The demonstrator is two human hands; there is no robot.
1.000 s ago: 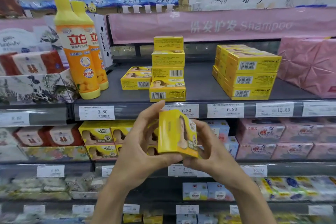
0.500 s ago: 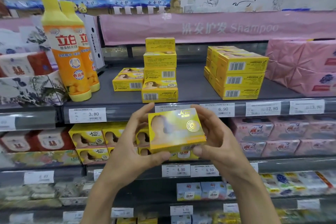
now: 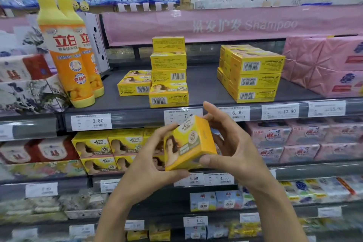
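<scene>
I hold a small yellow soap box [image 3: 188,143] in front of the shop shelves, tilted so its printed face and one orange side show. My left hand [image 3: 149,165] grips it from the left and below, thumb under its bottom edge. My right hand [image 3: 233,147] grips its right side, thumb on the lower right corner and fingers behind it. More of the same yellow boxes stand stacked on the grey shelf [image 3: 204,84] above: a tall stack [image 3: 169,72] in the middle and a block [image 3: 253,74] to the right.
Two orange detergent bottles [image 3: 68,53] stand at the shelf's left end. Pink wrapped packs [image 3: 326,65] fill the right end. Price labels [image 3: 91,122] line the shelf edge. Below, rows of yellow boxes [image 3: 106,149] and pink soap packs [image 3: 294,139] fill the lower shelves.
Both hands have turned the yellow box from face-on to a tilt that shows its orange side, and it now sits slightly further right. The view has shifted a little.
</scene>
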